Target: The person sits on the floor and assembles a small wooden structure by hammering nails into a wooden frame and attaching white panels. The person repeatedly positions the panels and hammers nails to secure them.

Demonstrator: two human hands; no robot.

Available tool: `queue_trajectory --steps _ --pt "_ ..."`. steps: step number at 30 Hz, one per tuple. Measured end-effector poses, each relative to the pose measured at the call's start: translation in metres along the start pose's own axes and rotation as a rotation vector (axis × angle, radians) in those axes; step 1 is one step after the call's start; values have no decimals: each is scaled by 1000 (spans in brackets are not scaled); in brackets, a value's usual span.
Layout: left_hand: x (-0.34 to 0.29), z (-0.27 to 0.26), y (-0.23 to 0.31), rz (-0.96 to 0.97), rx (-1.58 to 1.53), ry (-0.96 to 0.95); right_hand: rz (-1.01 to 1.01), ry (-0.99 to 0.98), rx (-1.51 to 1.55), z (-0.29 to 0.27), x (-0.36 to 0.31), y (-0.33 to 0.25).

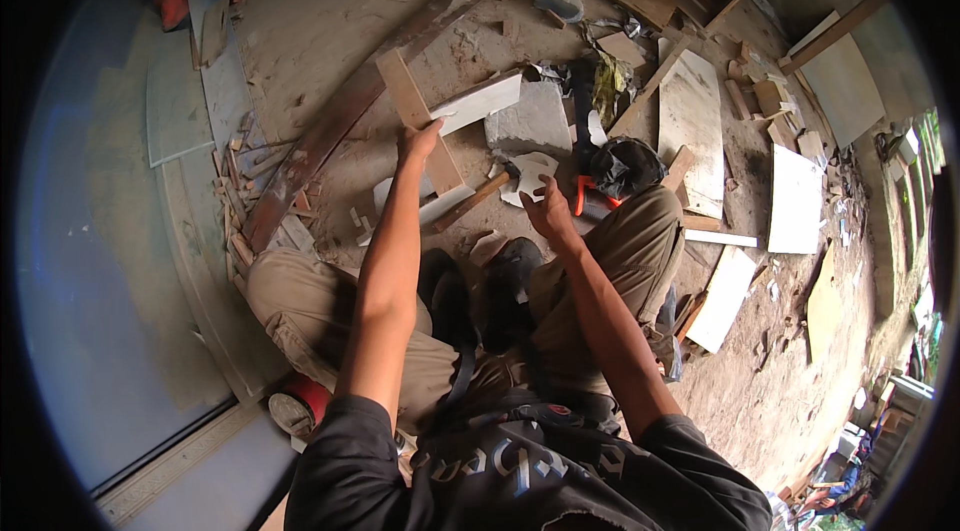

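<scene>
I sit on the ground with my knees bent. My left hand grips a short flat wooden board that leans across a white plank. My right hand hovers with fingers spread just right of a hammer, whose wooden handle points toward me and whose head lies on a broken white tile piece. The right hand holds nothing.
A long dark wooden beam runs diagonally at the left. A grey stone slab, white panels, a black bag, an orange-handled tool and many wood offcuts litter the dirt floor. A pale wall stands at my left.
</scene>
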State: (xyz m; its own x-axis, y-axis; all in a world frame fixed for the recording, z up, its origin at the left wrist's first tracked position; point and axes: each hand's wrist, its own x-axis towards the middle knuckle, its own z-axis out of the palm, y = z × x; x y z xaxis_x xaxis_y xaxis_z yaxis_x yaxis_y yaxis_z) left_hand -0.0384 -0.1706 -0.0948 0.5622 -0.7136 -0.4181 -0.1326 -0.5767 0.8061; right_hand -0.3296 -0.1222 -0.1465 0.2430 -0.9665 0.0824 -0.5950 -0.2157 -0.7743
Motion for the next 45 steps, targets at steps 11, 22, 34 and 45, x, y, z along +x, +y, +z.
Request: queue_trajectory --steps 11,22,34,45 --pt "17 -37 14 9 26 54 37 -161 50 9 1 -28" --pt "16 -26 25 142 174 -44 -43 -115 36 11 2 -22" --pt "17 -2 28 132 188 -1 59 -138 20 -4 -3 -19" --pt "10 12 7 151 149 50 51 -158 56 -3 -11 -25"
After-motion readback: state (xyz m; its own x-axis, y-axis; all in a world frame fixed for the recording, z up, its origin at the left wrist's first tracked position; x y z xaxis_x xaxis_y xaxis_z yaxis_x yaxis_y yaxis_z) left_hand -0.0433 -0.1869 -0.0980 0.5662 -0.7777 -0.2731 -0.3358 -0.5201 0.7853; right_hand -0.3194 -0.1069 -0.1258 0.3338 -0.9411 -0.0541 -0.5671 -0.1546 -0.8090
